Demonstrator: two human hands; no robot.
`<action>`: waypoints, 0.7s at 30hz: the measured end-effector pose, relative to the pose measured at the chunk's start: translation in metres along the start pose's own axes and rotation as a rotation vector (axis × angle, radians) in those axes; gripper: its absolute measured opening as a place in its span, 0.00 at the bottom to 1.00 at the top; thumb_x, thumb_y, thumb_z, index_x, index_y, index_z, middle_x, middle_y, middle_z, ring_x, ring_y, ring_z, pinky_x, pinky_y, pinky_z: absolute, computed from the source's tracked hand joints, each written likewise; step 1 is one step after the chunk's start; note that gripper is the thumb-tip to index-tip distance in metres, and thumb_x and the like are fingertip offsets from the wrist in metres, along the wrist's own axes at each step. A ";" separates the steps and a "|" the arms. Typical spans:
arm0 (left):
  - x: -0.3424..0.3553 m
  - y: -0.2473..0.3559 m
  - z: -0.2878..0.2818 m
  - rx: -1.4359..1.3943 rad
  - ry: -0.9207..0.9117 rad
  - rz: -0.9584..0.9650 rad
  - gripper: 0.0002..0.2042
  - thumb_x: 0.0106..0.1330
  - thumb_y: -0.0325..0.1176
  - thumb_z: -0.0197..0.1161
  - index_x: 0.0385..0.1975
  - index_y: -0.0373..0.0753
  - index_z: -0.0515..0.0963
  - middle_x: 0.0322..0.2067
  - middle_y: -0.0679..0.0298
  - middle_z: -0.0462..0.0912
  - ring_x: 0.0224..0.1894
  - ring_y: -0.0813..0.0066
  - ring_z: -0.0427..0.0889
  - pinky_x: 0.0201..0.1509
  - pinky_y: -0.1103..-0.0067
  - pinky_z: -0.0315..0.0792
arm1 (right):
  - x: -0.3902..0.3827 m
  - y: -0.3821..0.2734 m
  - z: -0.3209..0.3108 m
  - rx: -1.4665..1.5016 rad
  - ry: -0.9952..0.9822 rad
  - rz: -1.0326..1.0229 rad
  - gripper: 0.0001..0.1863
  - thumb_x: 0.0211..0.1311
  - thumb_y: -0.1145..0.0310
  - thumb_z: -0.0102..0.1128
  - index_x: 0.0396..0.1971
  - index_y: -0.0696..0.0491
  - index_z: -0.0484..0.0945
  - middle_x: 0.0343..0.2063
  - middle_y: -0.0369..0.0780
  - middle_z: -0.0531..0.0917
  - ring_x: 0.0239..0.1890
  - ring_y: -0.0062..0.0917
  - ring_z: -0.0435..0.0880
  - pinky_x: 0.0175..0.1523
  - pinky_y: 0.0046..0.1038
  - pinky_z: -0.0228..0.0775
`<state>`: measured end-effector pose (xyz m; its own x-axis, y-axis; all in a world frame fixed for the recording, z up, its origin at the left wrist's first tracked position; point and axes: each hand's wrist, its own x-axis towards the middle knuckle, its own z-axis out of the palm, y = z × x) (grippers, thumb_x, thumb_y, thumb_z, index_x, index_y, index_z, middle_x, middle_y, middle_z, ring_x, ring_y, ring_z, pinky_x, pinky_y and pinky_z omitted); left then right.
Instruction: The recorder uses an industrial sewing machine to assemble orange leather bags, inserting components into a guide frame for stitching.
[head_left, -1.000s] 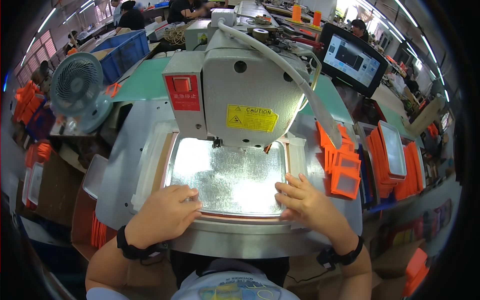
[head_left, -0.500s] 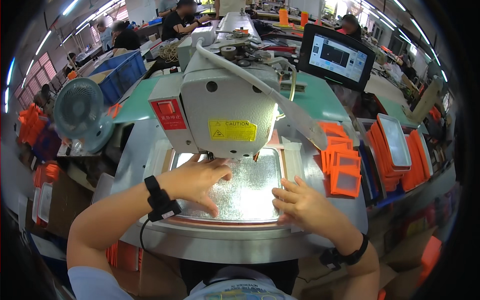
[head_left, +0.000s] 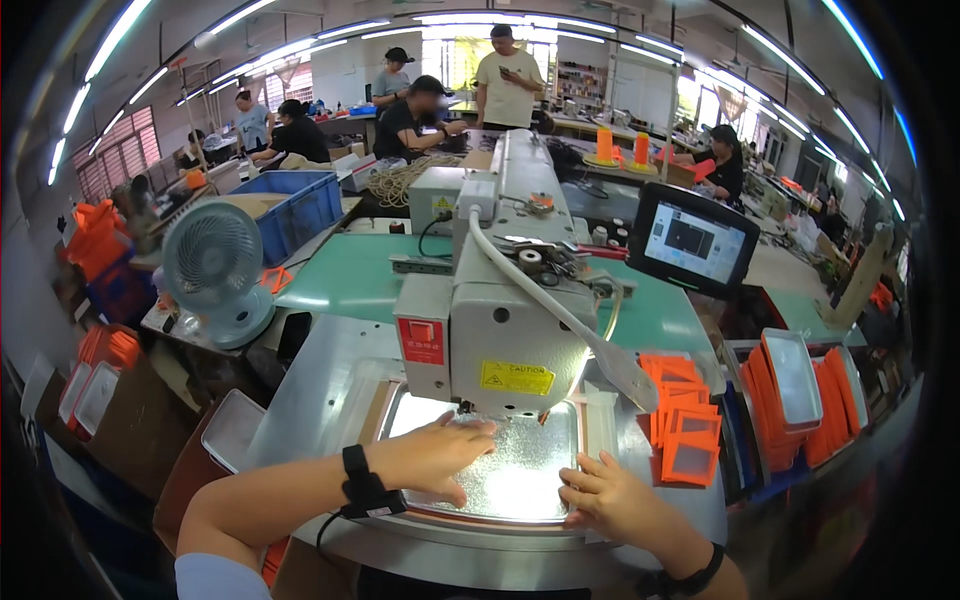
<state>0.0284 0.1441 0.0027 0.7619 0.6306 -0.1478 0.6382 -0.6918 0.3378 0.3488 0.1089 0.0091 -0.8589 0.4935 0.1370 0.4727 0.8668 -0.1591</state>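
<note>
A shiny silver rectangular panel with a pale rim (head_left: 530, 455) lies flat under the head of a computerised sewing machine (head_left: 520, 335). My left hand (head_left: 435, 458) rests on its left part, fingers stretched toward the needle area and thumb spread apart. The needle area is partly hidden behind those fingertips. At the panel's right edge, my right hand (head_left: 612, 497) touches the rim with loosely bent, parted fingers. Neither hand grips anything. Dark straps with small devices circle both wrists.
Orange-framed pieces (head_left: 685, 430) lie right of the panel. Beyond them stand boxes of orange pieces and white trays (head_left: 792, 375). A monitor (head_left: 692, 240) stands behind right; a fan (head_left: 212, 262) and blue crate (head_left: 290, 212) are left. Several people sit or stand farther back.
The view has tilted up and shifted left, showing more of the room and another white tray at left. Both hands keep nearly the same places on the panel.
</note>
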 end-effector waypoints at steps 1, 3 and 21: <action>0.001 0.001 0.001 -0.025 -0.003 0.006 0.41 0.48 0.45 0.75 0.62 0.33 0.66 0.69 0.40 0.54 0.73 0.49 0.55 0.71 0.49 0.55 | 0.001 0.000 0.000 -0.002 -0.002 -0.007 0.24 0.50 0.60 0.72 0.45 0.56 0.78 0.52 0.42 0.79 0.57 0.41 0.73 0.58 0.45 0.65; 0.003 0.002 0.005 -0.080 -0.017 0.018 0.42 0.48 0.43 0.76 0.63 0.32 0.64 0.70 0.38 0.50 0.73 0.47 0.54 0.69 0.49 0.59 | 0.001 -0.001 0.000 0.002 -0.006 -0.016 0.24 0.50 0.60 0.72 0.45 0.55 0.78 0.52 0.42 0.79 0.58 0.42 0.73 0.58 0.46 0.65; 0.001 0.033 0.005 -0.072 -0.149 -0.166 0.53 0.51 0.58 0.72 0.72 0.38 0.52 0.71 0.31 0.36 0.75 0.35 0.35 0.63 0.30 0.45 | 0.002 -0.007 -0.005 -0.078 -0.005 -0.001 0.19 0.51 0.59 0.69 0.39 0.55 0.78 0.49 0.42 0.79 0.57 0.40 0.74 0.61 0.45 0.66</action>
<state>0.0513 0.1202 0.0094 0.6585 0.6713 -0.3403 0.7506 -0.5528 0.3619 0.3443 0.1045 0.0152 -0.8600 0.4927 0.1326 0.4858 0.8702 -0.0822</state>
